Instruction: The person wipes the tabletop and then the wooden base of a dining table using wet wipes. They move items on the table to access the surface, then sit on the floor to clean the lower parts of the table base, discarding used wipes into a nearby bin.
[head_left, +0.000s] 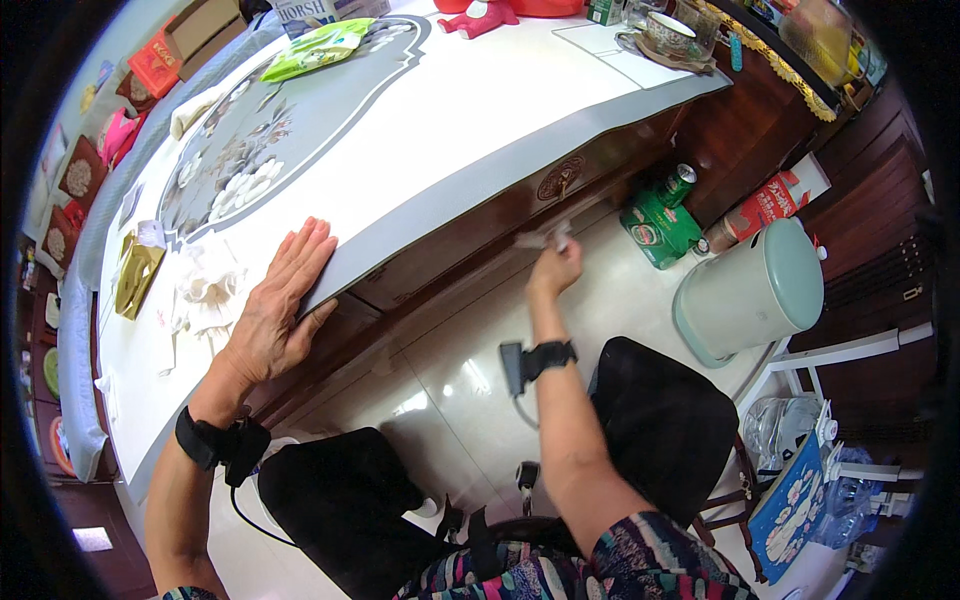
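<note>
My left hand rests flat, fingers together, on the edge of a table with a white and grey floral cover; its thumb hangs over the side. Over the floor, in front of the dark wooden drawers, my right hand is closed on a crumpled white tissue, blurred. Left of my left hand lie crumpled white tissues and a gold packet. A green and white packet lies farther back on the table.
A lidded pale bin stands on the floor at right, near a green can pack and a red and white box. A cup sits at the table's far right corner. A white chair holding a blue bag is at lower right.
</note>
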